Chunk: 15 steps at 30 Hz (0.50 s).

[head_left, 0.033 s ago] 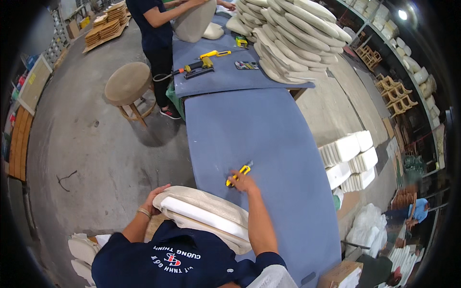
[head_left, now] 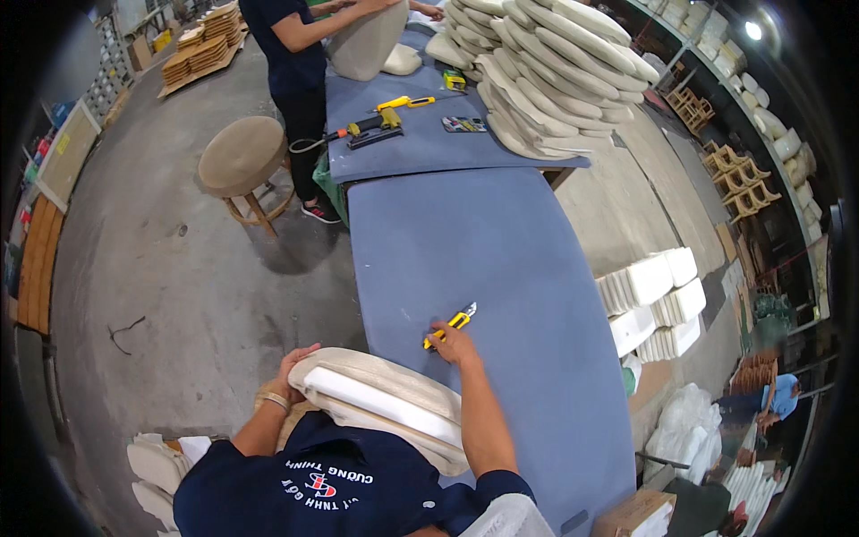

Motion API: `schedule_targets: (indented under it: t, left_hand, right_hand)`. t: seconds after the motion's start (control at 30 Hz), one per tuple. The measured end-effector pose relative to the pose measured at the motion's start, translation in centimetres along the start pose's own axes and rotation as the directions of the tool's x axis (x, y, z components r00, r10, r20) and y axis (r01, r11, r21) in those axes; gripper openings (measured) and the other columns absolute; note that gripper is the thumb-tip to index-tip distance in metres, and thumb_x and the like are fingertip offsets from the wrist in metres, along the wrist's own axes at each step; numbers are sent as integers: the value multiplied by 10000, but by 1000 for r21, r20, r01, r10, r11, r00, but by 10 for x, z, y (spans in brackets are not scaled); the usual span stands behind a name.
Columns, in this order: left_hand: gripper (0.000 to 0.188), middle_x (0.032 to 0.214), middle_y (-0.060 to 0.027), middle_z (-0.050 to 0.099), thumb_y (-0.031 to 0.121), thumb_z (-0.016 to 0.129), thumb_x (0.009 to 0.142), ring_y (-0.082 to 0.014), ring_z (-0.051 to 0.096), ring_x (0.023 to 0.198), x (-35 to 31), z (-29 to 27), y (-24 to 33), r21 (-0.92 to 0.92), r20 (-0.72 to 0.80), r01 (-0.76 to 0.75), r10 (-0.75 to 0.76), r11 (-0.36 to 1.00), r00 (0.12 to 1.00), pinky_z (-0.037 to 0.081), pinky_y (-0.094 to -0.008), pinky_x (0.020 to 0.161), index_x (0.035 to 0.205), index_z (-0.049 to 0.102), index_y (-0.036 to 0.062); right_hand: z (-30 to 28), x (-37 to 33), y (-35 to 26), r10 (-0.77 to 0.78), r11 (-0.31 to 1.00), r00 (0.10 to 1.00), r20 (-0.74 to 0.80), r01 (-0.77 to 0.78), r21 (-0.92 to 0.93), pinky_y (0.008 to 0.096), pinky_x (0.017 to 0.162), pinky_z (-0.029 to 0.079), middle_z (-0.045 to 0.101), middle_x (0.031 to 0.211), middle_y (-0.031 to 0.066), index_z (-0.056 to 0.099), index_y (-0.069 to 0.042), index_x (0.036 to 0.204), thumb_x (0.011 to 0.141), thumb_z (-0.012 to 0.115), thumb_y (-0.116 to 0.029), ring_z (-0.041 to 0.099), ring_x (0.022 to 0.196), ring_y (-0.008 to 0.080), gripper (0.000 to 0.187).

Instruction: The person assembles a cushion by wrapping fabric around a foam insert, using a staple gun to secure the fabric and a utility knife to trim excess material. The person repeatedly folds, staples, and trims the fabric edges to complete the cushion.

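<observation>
My left hand grips the left end of a seat cushion, its fingers curled round the rim. The cushion has beige fabric around a white foam pad and is tilted against my body at the table's near edge. Over the blue-grey tabletop, my right hand is closed on a yellow utility knife. The knife's blade end points away and to the right. My right forearm passes in front of the cushion's right end.
A second table adjoins the far end, bearing a staple gun, another yellow cutter and stacked beige cushions. A co-worker stands there beside a round stool. White foam pads are piled at right; a cardboard box sits near right.
The whole view has shifted very slightly. The knife in my right hand looks sharper and has moved a touch to the right; my left hand keeps its hold on the cushion.
</observation>
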<state>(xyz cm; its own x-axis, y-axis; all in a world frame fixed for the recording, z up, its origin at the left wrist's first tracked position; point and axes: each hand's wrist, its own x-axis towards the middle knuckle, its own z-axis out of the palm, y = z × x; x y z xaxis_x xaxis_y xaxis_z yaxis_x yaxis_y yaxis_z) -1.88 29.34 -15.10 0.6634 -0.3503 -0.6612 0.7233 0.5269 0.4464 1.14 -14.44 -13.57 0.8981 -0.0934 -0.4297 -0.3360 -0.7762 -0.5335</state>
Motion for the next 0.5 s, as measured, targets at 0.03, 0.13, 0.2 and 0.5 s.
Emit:
schedule_targets:
  t: [0.03,0.13,0.2,0.5]
  left_hand:
    - [546,1401,-186,641,377,626,1012,-260,625,1273,0,9,2,9,-27,-173,173,985,985,509,-396,1083,1392,589,-14]
    - [482,1394,-237,628,374,483,1056,-295,608,1278,-10,102,20,78,98,-498,490,864,866,471,-408,1113,1142,646,-72]
    - [651,1385,-272,620,408,345,1103,-326,596,1277,-6,177,43,112,274,-561,517,820,811,436,-417,1140,913,705,-100]
    - [949,725,-126,702,635,143,1087,-202,666,745,22,386,37,447,570,-640,352,625,742,522,-322,791,765,747,-21]
  right_hand:
    - [15,1,8,9,1000,997,-75,-7,30,447,921,558,745,1099,175,663,-175,1297,959,693,-438,721,1027,353,429]
    - [14,-26,32,53,996,984,-169,-39,84,482,879,568,755,1033,173,711,-135,1118,950,677,-319,722,1022,370,252]
    - [-3,-64,49,139,964,966,-216,-82,254,480,844,560,751,1013,170,708,-126,1103,956,680,-326,724,980,370,249]
    - [-5,-324,211,629,749,541,-558,-613,252,474,875,537,739,1048,194,726,-127,1105,923,709,-387,697,1007,392,317]
